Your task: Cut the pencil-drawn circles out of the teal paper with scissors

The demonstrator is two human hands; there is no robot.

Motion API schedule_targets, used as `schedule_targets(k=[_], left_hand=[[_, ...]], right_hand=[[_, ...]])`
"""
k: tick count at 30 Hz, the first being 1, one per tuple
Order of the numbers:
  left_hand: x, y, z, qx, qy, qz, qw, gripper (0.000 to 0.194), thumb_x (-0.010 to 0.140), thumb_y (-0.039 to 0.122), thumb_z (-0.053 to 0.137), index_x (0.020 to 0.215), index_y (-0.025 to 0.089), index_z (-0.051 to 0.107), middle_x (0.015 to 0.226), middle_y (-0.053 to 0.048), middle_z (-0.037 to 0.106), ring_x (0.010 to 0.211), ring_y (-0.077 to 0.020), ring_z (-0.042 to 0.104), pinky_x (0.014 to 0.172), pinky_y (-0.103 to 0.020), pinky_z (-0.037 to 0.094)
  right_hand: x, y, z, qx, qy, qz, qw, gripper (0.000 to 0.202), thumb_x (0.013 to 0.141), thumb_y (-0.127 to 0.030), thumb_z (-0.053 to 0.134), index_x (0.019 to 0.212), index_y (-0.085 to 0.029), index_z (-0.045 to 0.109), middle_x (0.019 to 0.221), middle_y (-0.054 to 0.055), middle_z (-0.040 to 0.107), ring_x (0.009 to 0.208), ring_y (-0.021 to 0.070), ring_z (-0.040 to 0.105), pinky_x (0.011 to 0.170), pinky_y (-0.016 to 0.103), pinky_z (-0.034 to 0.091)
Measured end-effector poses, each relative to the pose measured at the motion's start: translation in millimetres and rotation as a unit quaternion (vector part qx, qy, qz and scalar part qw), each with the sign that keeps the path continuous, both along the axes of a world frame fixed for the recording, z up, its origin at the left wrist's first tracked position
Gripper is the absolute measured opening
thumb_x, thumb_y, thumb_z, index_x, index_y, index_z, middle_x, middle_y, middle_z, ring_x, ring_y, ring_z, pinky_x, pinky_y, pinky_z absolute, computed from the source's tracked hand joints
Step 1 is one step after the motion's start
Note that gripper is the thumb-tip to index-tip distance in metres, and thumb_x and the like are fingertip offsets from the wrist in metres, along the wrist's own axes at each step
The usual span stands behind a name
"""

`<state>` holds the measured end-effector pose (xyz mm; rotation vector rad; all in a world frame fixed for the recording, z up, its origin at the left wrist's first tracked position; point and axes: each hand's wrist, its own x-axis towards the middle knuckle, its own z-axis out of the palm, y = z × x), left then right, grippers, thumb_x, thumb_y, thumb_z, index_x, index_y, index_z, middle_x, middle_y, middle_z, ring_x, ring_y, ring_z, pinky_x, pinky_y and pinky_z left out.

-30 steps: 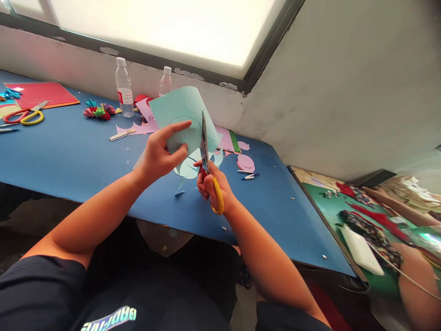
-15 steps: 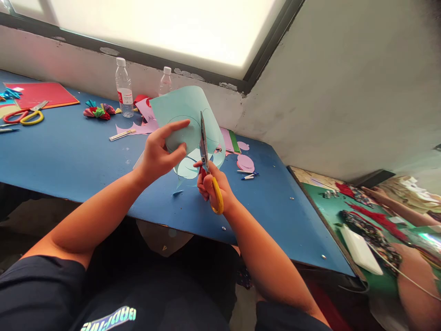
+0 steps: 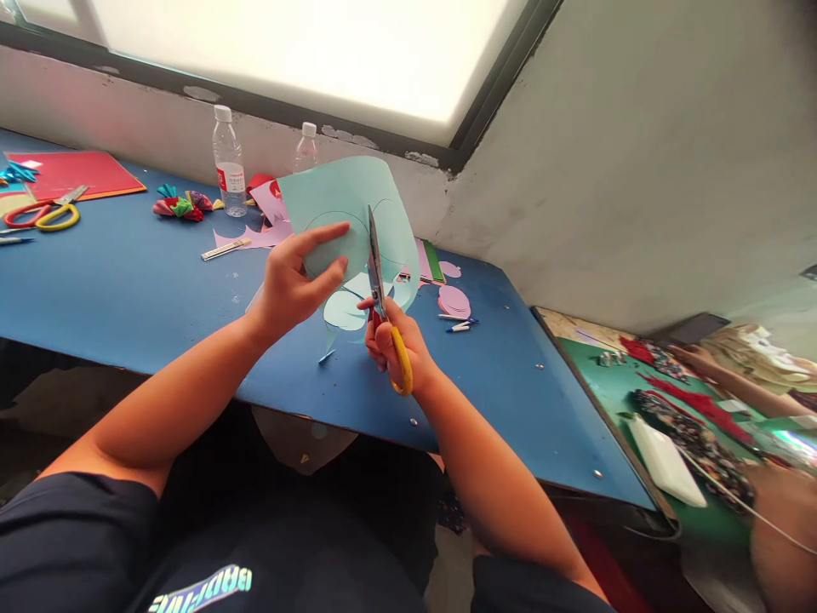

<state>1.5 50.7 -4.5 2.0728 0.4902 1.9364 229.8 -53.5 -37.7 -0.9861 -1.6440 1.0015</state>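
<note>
Blue worktop, folks: our L hand pinches pale-aqua paper sheet, R hand grips red-and-yellow-handled metal scissors.

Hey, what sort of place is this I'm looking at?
Likely a small craft workroom: the right hand grips scissors, pink paper circles lie on a blue table, and red cloth lies on a green table nearby.

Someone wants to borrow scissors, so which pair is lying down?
The red-and-yellow-handled metal scissors at far left; the other pair is in the right hand.
</note>
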Motion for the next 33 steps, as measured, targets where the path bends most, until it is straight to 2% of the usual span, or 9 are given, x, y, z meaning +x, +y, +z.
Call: schedule_targets(k=[2,12,20,33], left_hand=[[0.5,0.2,0.5,-0.007,0.002,-0.005,1.0,0.045,0.102,0.029,0.084,0.147,0.028,0.09,0.138,-0.007,0.094,0.123,-0.0299,0.092,0.111,-0.048,0.079],[3.8,-0.7,0.3,-0.04,0.009,-0.005,0.999,0.047,0.099,0.031,0.083,0.145,0.027,0.09,0.131,-0.007,0.095,0.114,-0.0288,0.093,0.1,-0.045,0.08],[3.2,-2.8,1.6,-0.058,0.02,-0.015,0.998,0.048,0.098,0.037,0.087,0.146,0.028,0.09,0.137,-0.008,0.094,0.126,-0.0323,0.091,0.117,-0.051,0.077],[4.2,-4.9,3.3,-0.063,0.013,-0.012,0.998,0.048,0.096,0.03,0.082,0.143,0.027,0.091,0.136,-0.006,0.095,0.123,-0.0319,0.092,0.114,-0.052,0.078]], right_hand=[[0.2,0.1,-0.3,-0.006,0.003,0.003,1.0,0.091,0.099,-0.108,0.067,0.139,-0.026,0.068,0.071,-0.01,0.044,0.054,0.0149,0.04,0.05,0.029,0.037],[-0.1,2.0,-2.8,-0.012,0.01,0.018,1.0,0.092,0.1,-0.107,0.066,0.147,-0.028,0.065,0.076,-0.009,0.049,0.054,0.0155,0.045,0.051,0.031,0.044],[-2.4,0.4,-1.4,-0.007,0.03,0.022,0.999,0.088,0.102,-0.105,0.068,0.146,-0.028,0.064,0.077,-0.009,0.049,0.052,0.0133,0.045,0.05,0.03,0.042],[-0.5,1.4,-0.6,-0.013,0.008,0.003,1.0,0.091,0.099,-0.108,0.066,0.143,-0.028,0.066,0.072,-0.01,0.047,0.05,0.0156,0.045,0.049,0.032,0.041]])
